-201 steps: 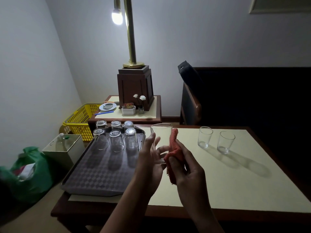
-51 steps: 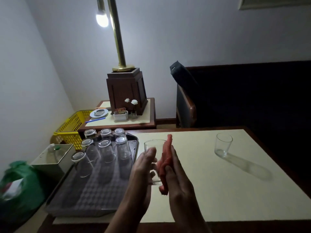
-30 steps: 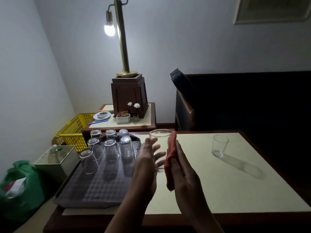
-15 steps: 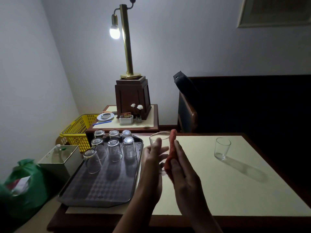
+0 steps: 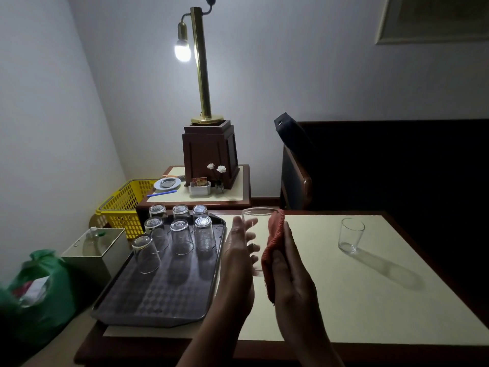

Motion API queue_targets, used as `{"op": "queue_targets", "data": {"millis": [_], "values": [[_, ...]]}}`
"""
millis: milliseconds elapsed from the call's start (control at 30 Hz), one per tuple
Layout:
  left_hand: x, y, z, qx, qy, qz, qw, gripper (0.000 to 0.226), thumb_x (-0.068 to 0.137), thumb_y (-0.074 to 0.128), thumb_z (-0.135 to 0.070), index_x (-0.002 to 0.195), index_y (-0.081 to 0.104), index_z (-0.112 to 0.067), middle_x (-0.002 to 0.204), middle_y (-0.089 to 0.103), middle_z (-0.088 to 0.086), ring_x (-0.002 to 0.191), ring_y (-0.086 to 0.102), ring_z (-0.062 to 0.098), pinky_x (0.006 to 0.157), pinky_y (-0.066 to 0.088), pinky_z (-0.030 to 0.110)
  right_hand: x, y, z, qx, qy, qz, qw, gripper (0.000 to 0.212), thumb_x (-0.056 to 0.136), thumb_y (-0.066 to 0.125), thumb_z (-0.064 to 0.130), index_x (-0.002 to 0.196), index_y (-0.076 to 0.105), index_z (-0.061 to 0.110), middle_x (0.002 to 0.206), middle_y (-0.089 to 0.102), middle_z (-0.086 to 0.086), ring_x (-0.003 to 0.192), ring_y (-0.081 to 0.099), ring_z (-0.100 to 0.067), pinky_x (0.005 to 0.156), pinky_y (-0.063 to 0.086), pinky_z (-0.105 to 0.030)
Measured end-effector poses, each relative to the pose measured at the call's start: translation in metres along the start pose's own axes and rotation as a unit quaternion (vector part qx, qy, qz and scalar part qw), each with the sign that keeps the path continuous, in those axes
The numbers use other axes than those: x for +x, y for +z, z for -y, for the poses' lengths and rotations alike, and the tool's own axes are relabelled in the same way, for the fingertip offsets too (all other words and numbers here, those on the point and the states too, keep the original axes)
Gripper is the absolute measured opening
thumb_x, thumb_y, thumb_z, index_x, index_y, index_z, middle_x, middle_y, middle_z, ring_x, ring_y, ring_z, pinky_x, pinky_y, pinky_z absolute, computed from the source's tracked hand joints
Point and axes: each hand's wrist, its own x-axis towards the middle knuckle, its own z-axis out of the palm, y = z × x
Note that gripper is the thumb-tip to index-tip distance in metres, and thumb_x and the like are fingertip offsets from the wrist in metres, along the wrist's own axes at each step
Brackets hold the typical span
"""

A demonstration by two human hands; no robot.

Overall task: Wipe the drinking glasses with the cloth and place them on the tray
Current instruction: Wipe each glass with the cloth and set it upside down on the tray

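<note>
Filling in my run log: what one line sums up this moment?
step: wiping | left hand: holds glass | right hand: presses cloth on it | tray: seven glasses upside down | table: one glass left

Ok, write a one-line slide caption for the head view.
Left hand holds a glass while the right hand presses a cloth against it; seven upturned glasses fill the tray.

The tray (image 5: 169, 300) lies left on the surface (image 5: 344, 300) before me, seven upturned glasses (image 5: 182, 239) on it; one glass (image 5: 350, 235) stands far right.
</note>
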Motion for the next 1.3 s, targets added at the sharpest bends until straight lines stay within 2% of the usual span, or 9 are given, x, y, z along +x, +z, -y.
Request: {"op": "queue_targets", "data": {"millis": [133, 300, 533, 633, 767, 833, 967, 1167, 1300], "values": [[-0.006, 0.002, -0.004, -0.003, 0.043, 0.004, 0.999, 0.041, 0.102, 0.038, -0.059, 0.116, 0.065, -0.032, 0.102, 0.063, 0.011, 0.087, 0.061, 0.019, 0.073, 0.052, 0.032, 0.008, -0.003, -0.003, 0.004, 0.005, -0.009, 1.000, 0.045, 0.094, 0.035, 0.060, 0.137, 0.024, 0.061, 0.132, 0.037, 0.047, 0.112, 0.045, 0.032, 0.085, 0.037, 0.007], [-0.012, 0.004, -0.002, 0.031, 0.051, 0.059, 0.996, 0.044, 0.094, 0.053, -0.058, 0.131, 0.051, -0.034, 0.114, 0.073, 0.005, 0.092, 0.077, 0.017, 0.072, 0.061, 0.029, 0.015, -0.005, -0.007, 0.015, 0.019, -0.030, 0.999, 0.040, 0.099, 0.031, 0.066, 0.139, 0.027, 0.064, 0.133, 0.047, 0.037, 0.119, 0.056, 0.003, 0.093, 0.047, -0.009], [0.004, -0.005, -0.003, 0.039, -0.012, 0.042, 0.998, 0.058, 0.094, 0.045, -0.074, 0.126, 0.062, -0.028, 0.125, 0.068, 0.009, 0.114, 0.068, 0.025, 0.101, 0.055, 0.051, -0.002, 0.002, -0.006, -0.059, -0.065, -0.013, 0.996, 0.051, 0.099, 0.041, 0.053, 0.148, 0.026, 0.057, 0.143, 0.017, 0.063, 0.131, 0.024, 0.036, 0.104, 0.030, 0.004], [0.006, -0.007, 0.000, 0.023, -0.035, 0.058, 0.997, 0.050, 0.104, 0.037, -0.060, 0.134, 0.059, -0.026, 0.112, 0.075, 0.006, 0.096, 0.075, 0.018, 0.086, 0.061, 0.040, 0.007, -0.003, -0.005, -0.035, -0.052, -0.011, 0.998, 0.056, 0.095, 0.040, 0.051, 0.149, 0.028, 0.057, 0.143, 0.027, 0.060, 0.130, 0.031, 0.032, 0.099, 0.038, 0.002], [0.003, -0.007, 0.002, -0.008, -0.048, 0.073, 0.996, 0.051, 0.103, 0.035, -0.060, 0.137, 0.055, -0.027, 0.107, 0.080, 0.006, 0.092, 0.079, 0.022, 0.064, 0.062, 0.031, 0.018, -0.009, -0.009, 0.014, 0.039, 0.009, 0.999, 0.077, 0.081, 0.035, 0.083, 0.146, 0.046, 0.043, 0.145, 0.062, 0.007, 0.127, 0.064, -0.012, 0.107, 0.054, -0.041], [0.003, -0.006, 0.001, -0.004, -0.028, 0.063, 0.998, 0.057, 0.096, 0.041, -0.070, 0.130, 0.060, -0.027, 0.114, 0.075, 0.007, 0.097, 0.077, 0.023, 0.070, 0.060, 0.030, 0.013, -0.008, -0.010, 0.009, 0.044, 0.002, 0.999, 0.063, 0.083, 0.034, 0.079, 0.139, 0.043, 0.051, 0.144, 0.061, 0.012, 0.127, 0.062, -0.005, 0.109, 0.052, -0.033], [0.009, -0.007, 0.000, -0.031, -0.005, 0.021, 0.999, 0.068, 0.081, 0.056, -0.078, 0.122, 0.068, -0.026, 0.106, 0.060, 0.009, 0.093, 0.060, 0.023, 0.085, 0.049, 0.037, -0.006, -0.002, -0.010, -0.039, -0.024, -0.008, 0.999, 0.042, 0.097, 0.041, 0.062, 0.138, 0.033, 0.064, 0.128, 0.038, 0.063, 0.119, 0.038, 0.037, 0.094, 0.037, 0.005], [0.000, -0.009, 0.005, -0.015, -0.040, 0.098, 0.994, 0.053, 0.102, 0.035, -0.061, 0.135, 0.057, -0.026, 0.100, 0.081, -0.001, 0.095, 0.078, 0.013, 0.083, 0.057, 0.035, 0.010, -0.006, 0.000, -0.005, -0.053, -0.004, 0.999, 0.045, 0.099, 0.043, 0.053, 0.144, 0.040, 0.055, 0.131, 0.035, 0.064, 0.123, 0.040, 0.033, 0.097, 0.046, -0.004], [0.001, -0.006, 0.001, 0.016, -0.033, 0.105, 0.994, 0.043, 0.094, 0.059, -0.052, 0.131, 0.058, -0.030, 0.113, 0.075, 0.002, 0.098, 0.078, 0.015, 0.072, 0.061, 0.028, 0.017, -0.011, -0.006, 0.016, 0.007, -0.016, 1.000, 0.046, 0.094, 0.033, 0.063, 0.140, 0.033, 0.062, 0.137, 0.049, 0.042, 0.122, 0.054, 0.018, 0.101, 0.052, -0.018]]}}
